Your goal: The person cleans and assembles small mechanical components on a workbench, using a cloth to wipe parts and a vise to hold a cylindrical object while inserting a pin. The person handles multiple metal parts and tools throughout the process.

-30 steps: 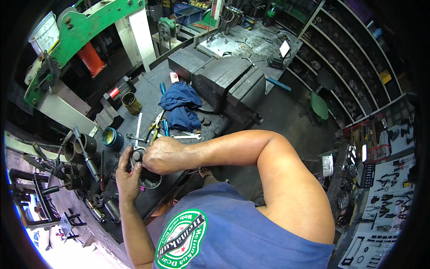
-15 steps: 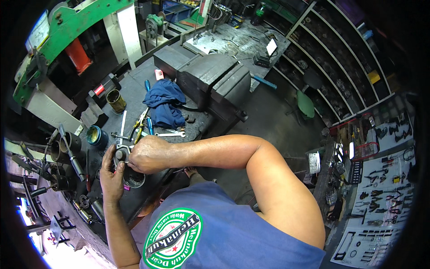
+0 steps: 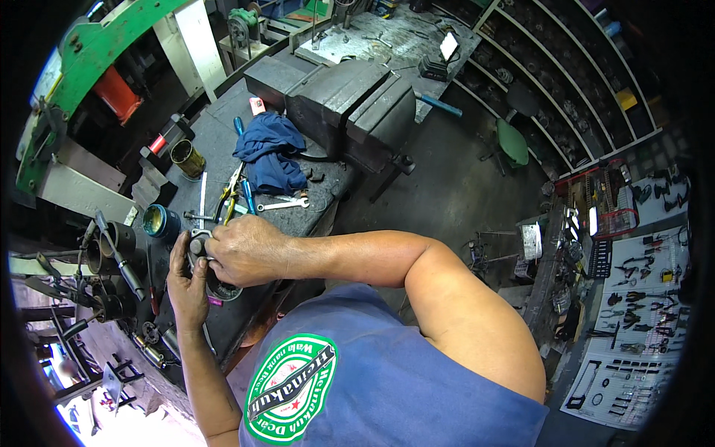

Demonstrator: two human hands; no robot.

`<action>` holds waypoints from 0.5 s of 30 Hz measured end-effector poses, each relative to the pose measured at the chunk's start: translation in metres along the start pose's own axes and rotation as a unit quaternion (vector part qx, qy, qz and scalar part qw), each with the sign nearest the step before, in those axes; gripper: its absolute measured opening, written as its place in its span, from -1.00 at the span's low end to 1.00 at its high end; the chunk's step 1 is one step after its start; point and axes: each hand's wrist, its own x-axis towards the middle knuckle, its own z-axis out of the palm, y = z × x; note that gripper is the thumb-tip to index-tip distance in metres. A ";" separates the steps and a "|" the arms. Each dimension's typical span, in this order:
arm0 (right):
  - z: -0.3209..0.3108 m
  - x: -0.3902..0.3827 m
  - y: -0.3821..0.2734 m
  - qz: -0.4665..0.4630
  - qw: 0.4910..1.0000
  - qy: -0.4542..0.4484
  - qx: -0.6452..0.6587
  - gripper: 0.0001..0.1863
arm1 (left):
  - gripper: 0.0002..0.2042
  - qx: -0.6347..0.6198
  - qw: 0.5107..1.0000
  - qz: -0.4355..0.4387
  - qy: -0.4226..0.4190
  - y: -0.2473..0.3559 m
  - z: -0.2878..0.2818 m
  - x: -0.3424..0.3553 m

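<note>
My left hand (image 3: 188,279) wraps its fingers and thumb round the left side of a grey metal part (image 3: 199,247) with a round boss. My right hand (image 3: 242,253) is curled closed on that part's right side, its fingertips partly hidden. Below them a round bowl (image 3: 227,292), dark inside, is partly covered by the right hand. Just behind lie a blue tub of grease (image 3: 161,222), a steel combination wrench (image 3: 283,204), yellow-handled pliers (image 3: 229,197) and a crumpled blue rag (image 3: 268,149). A small pink item (image 3: 216,302) lies beside the bowl.
A large bench vise (image 3: 335,112) stands at the back of the dark workbench (image 3: 223,127). Cylinders and tools (image 3: 112,253) crowd the left edge. A green machine frame (image 3: 89,41) is behind them. A green chair (image 3: 512,149), shelving (image 3: 566,89) and a tool pegboard (image 3: 633,320) stand to the right.
The camera view has shifted, so the bench appears farther left and higher. Both hands stay on the metal part, with only slight movement of the fingers.
</note>
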 end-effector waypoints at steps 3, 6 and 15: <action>0.004 0.003 0.005 -0.026 0.999 -0.036 0.019 -0.59 | -0.39 -0.002 1.000 -0.012 0.002 0.001 0.001 0.001; 0.019 0.005 0.021 -0.012 0.997 -0.053 0.053 -0.60 | -0.39 -0.036 0.999 -0.024 -0.004 0.003 0.001 0.002; 0.050 -0.008 0.182 0.166 0.967 -0.136 -0.139 -0.47 | -0.41 0.012 1.000 -0.007 0.009 0.004 0.003 -0.001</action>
